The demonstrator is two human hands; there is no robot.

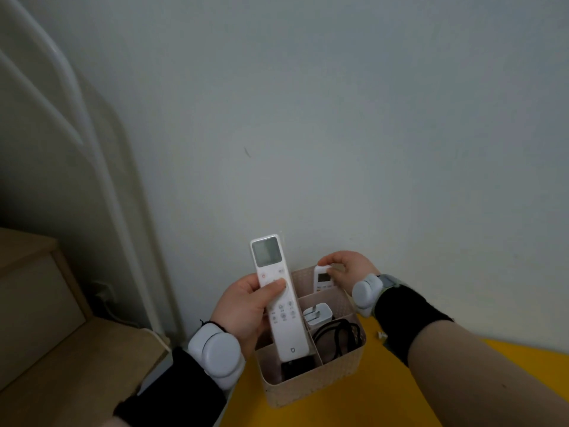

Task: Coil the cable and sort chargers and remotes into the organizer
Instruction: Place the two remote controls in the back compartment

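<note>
Nearly done: cable [337, 335] & charger [317, 314] in organizer [308, 388]; L hand [246, 306] grips long remote [278, 298], R hand [346, 266] pinches small remote [321, 278] at organizer's back.

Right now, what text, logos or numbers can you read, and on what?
No readable words or numbers.
long white remote: a small logo mark near its lower end, no letters; button labels too blurred.
small remote: display and button print too small to read.
</note>
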